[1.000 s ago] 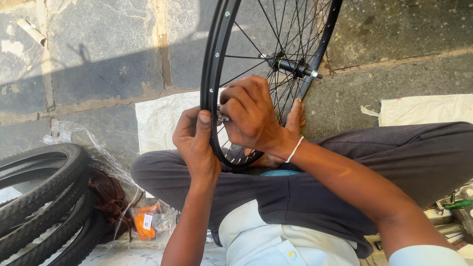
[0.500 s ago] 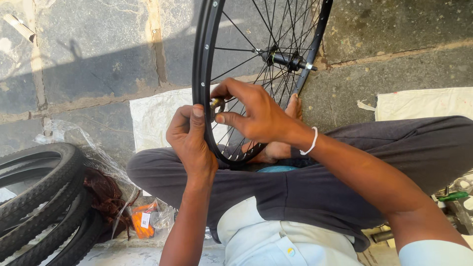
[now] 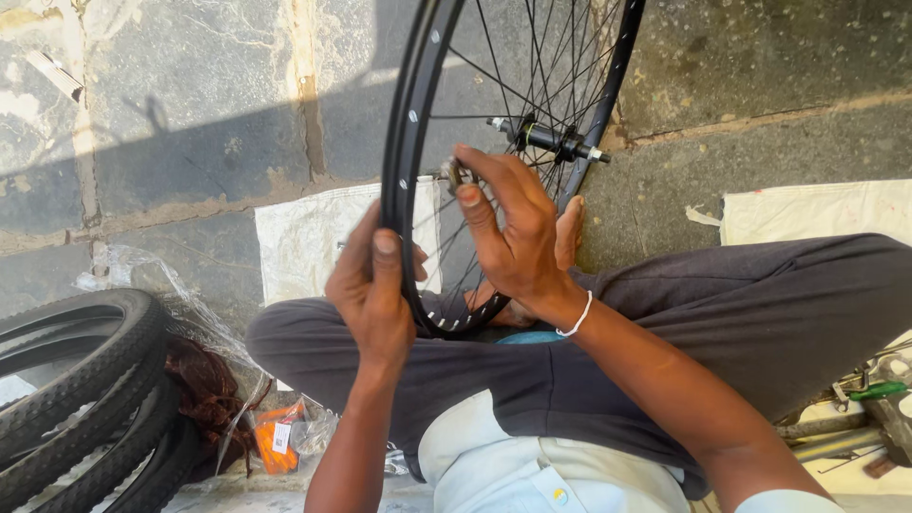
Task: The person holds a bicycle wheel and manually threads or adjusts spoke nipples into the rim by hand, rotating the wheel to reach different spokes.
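The bicycle wheel (image 3: 418,142) stood upright between the seated person's knees, its lower arc resting in the lap and its upper part cut off by the top of the view. The left hand (image 3: 372,290) was closed around the black rim on its near side, thumb laid along the outer face, steadying it.

The right hand (image 3: 513,237) reached in among the spokes (image 3: 494,76) from the hub side. Its thumb and first fingers (image 3: 470,195) were pinched on a small metallic tool (image 3: 453,173), probably a spoke key, set against a spoke end just inside the rim. A white band (image 3: 575,318) sat on that wrist.

Compared with the views a second and half a second before, the right hand had moved up the rim: then it lay low, near the left hand, whereas now it was nearer the level of the hub (image 3: 546,138), and the tool showed clearly. The left hand had kept its grip at nearly the same place. In my judgement this marked a move from one spoke to the next along the rim, so the spoke-by-spoke adjustment was still under way.

Spare tyres (image 3: 76,389) lay on the stone floor (image 3: 171,114) to the left, well apart from the hands. A white sheet (image 3: 304,237) lay under the wheel.
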